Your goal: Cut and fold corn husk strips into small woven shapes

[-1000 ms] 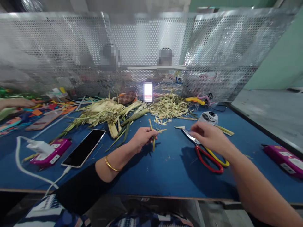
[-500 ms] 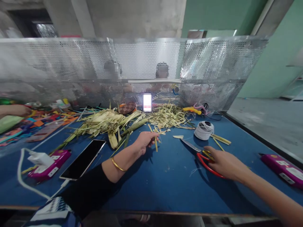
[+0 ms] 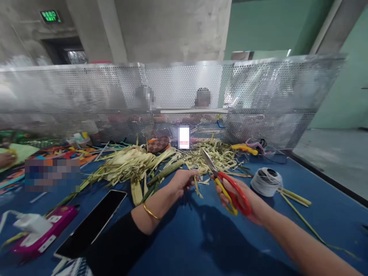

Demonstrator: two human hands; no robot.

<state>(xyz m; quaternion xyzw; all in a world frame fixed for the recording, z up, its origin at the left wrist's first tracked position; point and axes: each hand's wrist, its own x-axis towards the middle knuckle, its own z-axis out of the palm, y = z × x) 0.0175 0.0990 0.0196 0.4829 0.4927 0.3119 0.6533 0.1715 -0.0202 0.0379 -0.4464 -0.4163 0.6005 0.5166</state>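
Note:
My left hand (image 3: 184, 181) is closed in a pinch around a short yellow-green plant strip (image 3: 196, 185) over the middle of the blue table. My right hand (image 3: 234, 191) grips a pair of scissors (image 3: 230, 189) with one red and one yellow handle. Their blades point up and away, to the right of the strip and apart from it. Beyond my hands lie a heap of pale dried leaves (image 3: 129, 163) and a pile of thin shredded strips (image 3: 211, 155). A spool of white thread (image 3: 266, 182) stands right of the scissors, with stalks (image 3: 296, 196) beside it.
A phone (image 3: 92, 222) and a purple power strip (image 3: 46, 230) with a white plug lie at left. Across the back runs a perforated metal screen (image 3: 178, 84), with people behind it. A hot-glue gun (image 3: 244, 148) with a yellow body rests near it. Another person's hand (image 3: 7, 158) shows at far left.
My right hand has lifted the scissors off the table and brought them leftward, near my left hand. The left hand keeps its pinch on the strip. The view has tilted up slightly.

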